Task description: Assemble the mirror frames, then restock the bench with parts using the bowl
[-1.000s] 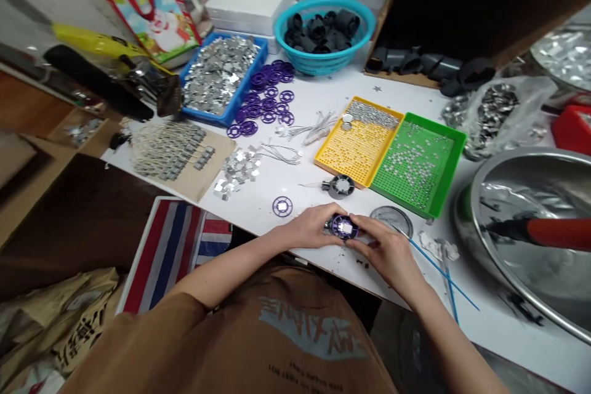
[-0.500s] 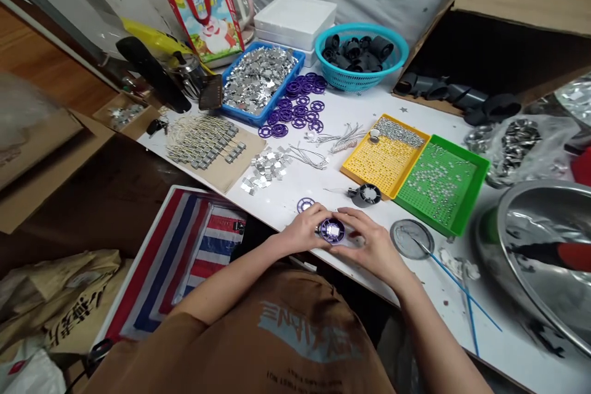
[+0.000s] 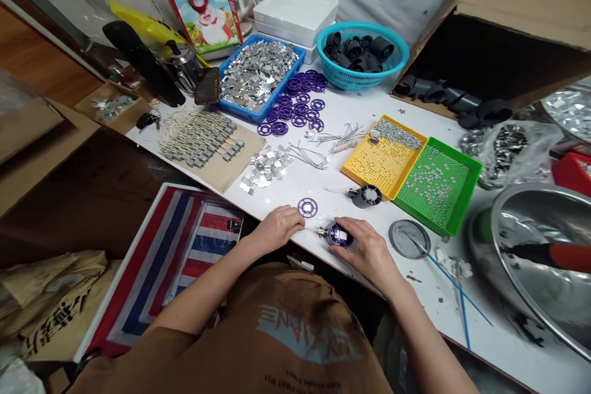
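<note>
The right hand (image 3: 367,248) clasps a round black housing (image 3: 348,241), its spoked purple insert (image 3: 332,236) bearing a shiny square (image 3: 340,236), at the smooth white counter's (image 3: 318,181) front; the left hand (image 3: 278,228) pinches a thin wire (image 3: 311,229).

I could slide my left hand (image 3: 285,225) over the bare tabletop (image 3: 289,192) between the purple disc (image 3: 303,207) and the metal plates (image 3: 265,167), but a black cylinder (image 3: 366,196) stands between my right hand (image 3: 367,246) and the yellow tray (image 3: 378,160).
</note>
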Action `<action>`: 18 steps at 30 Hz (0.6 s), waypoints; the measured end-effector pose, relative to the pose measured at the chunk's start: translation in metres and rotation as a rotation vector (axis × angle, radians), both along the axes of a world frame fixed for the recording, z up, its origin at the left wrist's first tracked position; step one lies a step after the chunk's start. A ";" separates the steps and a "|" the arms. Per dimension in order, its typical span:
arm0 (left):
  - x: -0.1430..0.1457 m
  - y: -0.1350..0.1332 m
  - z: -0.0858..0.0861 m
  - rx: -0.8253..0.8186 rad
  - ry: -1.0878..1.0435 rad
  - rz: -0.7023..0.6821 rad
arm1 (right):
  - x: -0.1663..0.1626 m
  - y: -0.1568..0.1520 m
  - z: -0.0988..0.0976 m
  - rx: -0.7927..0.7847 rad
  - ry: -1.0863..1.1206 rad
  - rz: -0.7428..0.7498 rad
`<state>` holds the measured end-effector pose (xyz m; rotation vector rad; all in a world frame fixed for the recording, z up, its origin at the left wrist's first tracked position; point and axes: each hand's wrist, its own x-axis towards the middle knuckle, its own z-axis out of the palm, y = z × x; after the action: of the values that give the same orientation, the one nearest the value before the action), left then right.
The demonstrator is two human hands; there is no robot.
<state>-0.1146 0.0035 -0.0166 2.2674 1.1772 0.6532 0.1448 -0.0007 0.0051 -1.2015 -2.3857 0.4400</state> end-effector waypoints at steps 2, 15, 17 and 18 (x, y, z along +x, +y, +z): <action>-0.003 -0.003 0.000 0.112 0.061 -0.005 | -0.003 -0.002 0.000 0.000 -0.002 0.000; -0.025 -0.024 0.015 0.011 0.367 -0.047 | -0.039 0.000 0.000 -0.004 0.066 0.029; -0.024 -0.024 0.020 -0.021 0.397 -0.020 | -0.039 0.000 0.003 -0.022 0.092 0.042; -0.023 -0.024 0.023 -0.033 0.410 -0.006 | -0.038 -0.001 0.004 -0.039 0.111 0.040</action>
<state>-0.1376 -0.0201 0.0060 2.4454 1.3507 0.1636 0.1072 -0.0012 0.0092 -1.1173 -2.3203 0.5533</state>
